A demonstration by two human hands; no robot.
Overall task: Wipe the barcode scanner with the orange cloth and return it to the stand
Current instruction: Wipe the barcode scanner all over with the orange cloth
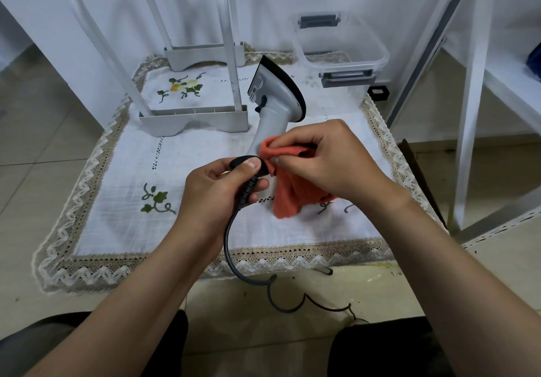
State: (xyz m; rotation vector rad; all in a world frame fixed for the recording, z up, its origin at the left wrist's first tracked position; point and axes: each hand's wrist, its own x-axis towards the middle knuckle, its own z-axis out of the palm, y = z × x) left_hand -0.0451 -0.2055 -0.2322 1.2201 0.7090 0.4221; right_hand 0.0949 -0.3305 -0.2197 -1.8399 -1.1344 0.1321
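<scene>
Cable (231,242) ran slack off the mat (131,165) toward 6 o'clock. Left hand (216,195) was clamped round the butt of the scanner (275,107) and the cable boot, thumb on the black end cap, probably to steady it for wiping. Right hand (328,160), at 3 o'clock of the left, pinched the cloth (292,195) against the lower handle, loose end hanging to the mat. Scanner rose from the left grip toward 12 o'clock, head up, off the mat. Judged mid-wipe, head not yet covered. Farther back were a white frame (193,121) at 11 o'clock and a clear box (366,54) at 1 o'clock. Stand: couldn't tell which.
</scene>
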